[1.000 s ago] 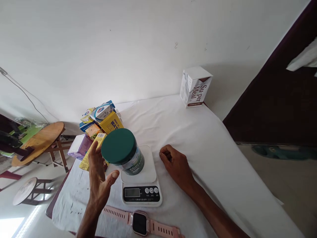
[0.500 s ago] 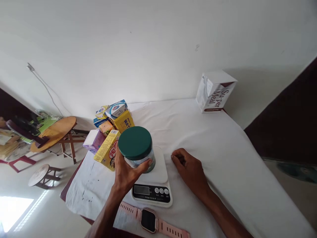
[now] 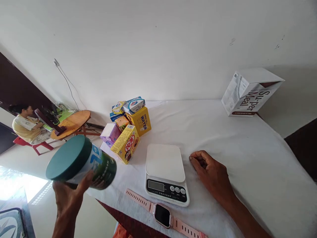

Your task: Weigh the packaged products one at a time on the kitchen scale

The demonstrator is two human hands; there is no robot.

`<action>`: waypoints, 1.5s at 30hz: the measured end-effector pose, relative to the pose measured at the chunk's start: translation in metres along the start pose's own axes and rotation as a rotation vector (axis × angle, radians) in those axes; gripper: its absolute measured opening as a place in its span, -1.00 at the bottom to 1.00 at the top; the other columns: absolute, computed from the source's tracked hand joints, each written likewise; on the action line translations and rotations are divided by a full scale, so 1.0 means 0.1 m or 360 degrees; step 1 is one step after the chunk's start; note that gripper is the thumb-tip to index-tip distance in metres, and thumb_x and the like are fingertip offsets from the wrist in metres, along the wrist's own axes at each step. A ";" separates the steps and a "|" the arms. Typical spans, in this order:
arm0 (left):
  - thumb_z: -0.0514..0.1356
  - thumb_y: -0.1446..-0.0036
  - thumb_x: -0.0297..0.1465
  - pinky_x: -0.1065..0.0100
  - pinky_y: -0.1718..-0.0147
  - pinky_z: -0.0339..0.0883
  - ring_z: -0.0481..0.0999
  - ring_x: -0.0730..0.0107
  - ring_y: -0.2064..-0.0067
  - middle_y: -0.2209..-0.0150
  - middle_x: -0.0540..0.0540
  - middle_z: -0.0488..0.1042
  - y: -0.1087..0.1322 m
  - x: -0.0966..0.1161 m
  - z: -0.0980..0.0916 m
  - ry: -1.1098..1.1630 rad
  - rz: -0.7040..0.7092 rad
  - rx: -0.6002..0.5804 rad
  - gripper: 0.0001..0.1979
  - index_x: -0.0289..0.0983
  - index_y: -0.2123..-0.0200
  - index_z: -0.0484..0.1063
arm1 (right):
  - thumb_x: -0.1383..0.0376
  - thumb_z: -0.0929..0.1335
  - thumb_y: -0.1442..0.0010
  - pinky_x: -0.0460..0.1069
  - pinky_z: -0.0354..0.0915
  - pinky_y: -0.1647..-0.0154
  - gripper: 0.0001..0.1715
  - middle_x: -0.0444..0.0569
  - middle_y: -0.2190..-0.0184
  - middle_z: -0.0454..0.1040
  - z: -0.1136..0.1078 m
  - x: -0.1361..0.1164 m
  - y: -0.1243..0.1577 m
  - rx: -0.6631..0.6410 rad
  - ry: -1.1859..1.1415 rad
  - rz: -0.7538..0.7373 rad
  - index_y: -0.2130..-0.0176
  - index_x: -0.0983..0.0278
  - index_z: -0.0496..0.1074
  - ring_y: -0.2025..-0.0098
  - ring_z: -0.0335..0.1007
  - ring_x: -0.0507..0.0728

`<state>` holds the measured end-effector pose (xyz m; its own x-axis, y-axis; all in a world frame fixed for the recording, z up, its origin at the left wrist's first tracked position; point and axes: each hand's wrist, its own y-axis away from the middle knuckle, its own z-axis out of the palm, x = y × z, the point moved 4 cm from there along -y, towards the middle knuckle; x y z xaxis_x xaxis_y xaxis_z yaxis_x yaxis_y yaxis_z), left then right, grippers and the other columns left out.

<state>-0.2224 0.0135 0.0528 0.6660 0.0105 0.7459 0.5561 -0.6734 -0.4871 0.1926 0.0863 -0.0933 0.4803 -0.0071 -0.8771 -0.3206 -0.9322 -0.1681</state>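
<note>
In the head view, a green-lidded jar (image 3: 84, 165) is held aloft in the left hand (image 3: 67, 200), well left of the bare-plated scale (image 3: 164, 162) on the worktop (image 3: 198, 129). Its long axis is slanted, lid upper left, base lower right. It is clasped with the thumb along its side, other fingers mostly hidden. The farther right hand (image 3: 214, 177) is rested beside the scale, fingers loosely closed, no object seen in them.
</note>
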 end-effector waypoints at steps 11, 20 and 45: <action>0.50 0.28 -0.01 -0.12 -0.18 0.36 0.49 -0.12 -0.13 -0.12 -0.32 0.44 -0.21 -0.51 0.65 -0.0008 -0.0095 0.0089 0.00 -0.32 -0.20 0.29 | 0.00 0.27 -0.14 0.00 0.28 0.37 -0.68 -0.08 0.45 0.54 -0.03 -0.10 0.02 -0.0018 -0.0040 0.0064 0.36 0.16 0.41 0.41 0.44 0.15; 0.47 0.25 0.04 -0.01 -0.16 0.40 0.45 -0.13 -0.18 -0.12 -0.32 0.40 -0.08 -0.45 0.85 -0.0075 -0.0096 0.0046 0.04 -0.31 -0.24 0.21 | 0.02 0.26 -0.15 0.02 0.28 0.32 -0.69 -0.06 0.43 0.53 -0.03 -0.09 0.03 -0.0032 -0.0069 0.0059 0.34 0.17 0.40 0.39 0.45 0.16; 0.35 -0.14 -0.07 -0.10 -0.33 0.05 0.15 -0.09 -0.39 -0.37 -0.47 0.05 0.77 2.97 3.62 0.0759 0.1145 -0.1210 0.02 -0.31 -0.42 -0.19 | 0.36 0.22 -0.17 -0.05 0.13 0.38 -0.87 -0.17 0.51 0.36 0.02 0.00 0.03 0.0224 -0.0168 -0.0191 0.42 0.18 0.24 0.46 0.25 0.06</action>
<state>0.1979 0.2327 0.0724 0.3617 -0.7288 0.5814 -0.4281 -0.6838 -0.5909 0.1903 0.0841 -0.0944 0.4364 0.1459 -0.8879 -0.3806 -0.8642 -0.3290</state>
